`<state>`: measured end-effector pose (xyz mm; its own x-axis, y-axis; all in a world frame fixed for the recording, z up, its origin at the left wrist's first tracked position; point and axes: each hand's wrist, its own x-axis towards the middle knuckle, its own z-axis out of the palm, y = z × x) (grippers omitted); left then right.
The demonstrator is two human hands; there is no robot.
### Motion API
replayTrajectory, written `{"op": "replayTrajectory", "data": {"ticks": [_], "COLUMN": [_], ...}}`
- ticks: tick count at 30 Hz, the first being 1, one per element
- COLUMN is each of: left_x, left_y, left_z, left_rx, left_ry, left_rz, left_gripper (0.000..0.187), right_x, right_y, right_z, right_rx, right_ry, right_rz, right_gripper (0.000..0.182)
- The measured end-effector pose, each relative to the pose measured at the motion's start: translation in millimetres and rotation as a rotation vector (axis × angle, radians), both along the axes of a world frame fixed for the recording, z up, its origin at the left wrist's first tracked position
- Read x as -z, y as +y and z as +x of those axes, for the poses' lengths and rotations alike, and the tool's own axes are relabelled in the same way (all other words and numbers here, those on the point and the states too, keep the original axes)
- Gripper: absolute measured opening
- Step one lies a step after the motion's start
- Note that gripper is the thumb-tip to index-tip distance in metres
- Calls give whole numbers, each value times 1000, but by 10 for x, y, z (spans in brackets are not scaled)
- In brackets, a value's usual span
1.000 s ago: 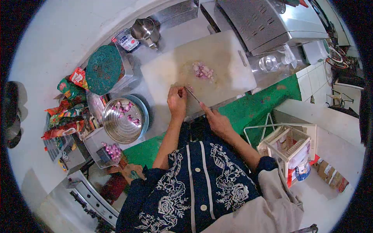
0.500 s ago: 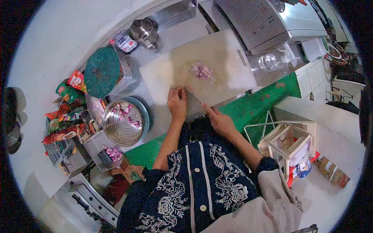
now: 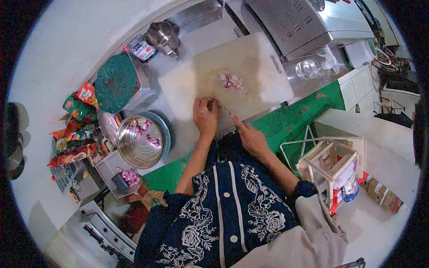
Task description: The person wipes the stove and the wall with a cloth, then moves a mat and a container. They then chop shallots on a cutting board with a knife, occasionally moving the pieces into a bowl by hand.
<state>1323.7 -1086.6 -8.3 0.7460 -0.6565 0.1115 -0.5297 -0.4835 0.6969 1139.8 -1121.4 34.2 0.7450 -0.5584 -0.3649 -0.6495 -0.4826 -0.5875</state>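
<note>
A white cutting board (image 3: 272,87) lies on the counter with a small pile of chopped shallots (image 3: 231,81) near its middle. At the board's near edge my left hand (image 3: 205,117) has its fingers curled together; whatever they pinch is too small to make out. My right hand (image 3: 251,138) is wrapped round the handle of a knife (image 3: 223,106), whose blade points up and left to my left fingertips. Left of my left hand, a steel bowl (image 3: 139,152) holds several peeled shallots (image 3: 142,127).
Further left are a plastic container (image 3: 106,169) of shallots, food packets (image 3: 79,108) and a green round lid (image 3: 116,83). A steel jug (image 3: 159,35) stands behind. A metal appliance (image 3: 290,27) is at back right, a white rack (image 3: 330,165) lower right. Another person's hand (image 3: 153,199) is lower left.
The knife's blade and my right hand have shifted very slightly, with the blade still at my left fingertips. The whole view has moved a little.
</note>
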Motion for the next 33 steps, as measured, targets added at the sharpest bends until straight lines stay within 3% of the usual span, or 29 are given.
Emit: {"op": "replayTrajectory", "data": {"ticks": [17,20,23,26,33], "left_x": [10,30,9,14,45], "left_y": [-8,2,-10,5,10], "left_z": [19,17,18,30,33], "left_rx": [-27,-14,-39,-10,-14], "left_ry": [39,-53,-20,-20,-31], "left_rz": [43,-27,-3,-22,-4], "left_gripper": [13,13,12,12,12], "right_x": [95,93,98,159,92], "right_y": [-10,-47,-34,-56,-24], "right_z": [102,168,89,-51,-16], "right_rx": [-32,-48,-16,-59,-51], "right_ry": [28,77,35,-6,-26], "right_rz": [-56,-18,-50,3,-58], "right_gripper": [73,74,64,71,68]}}
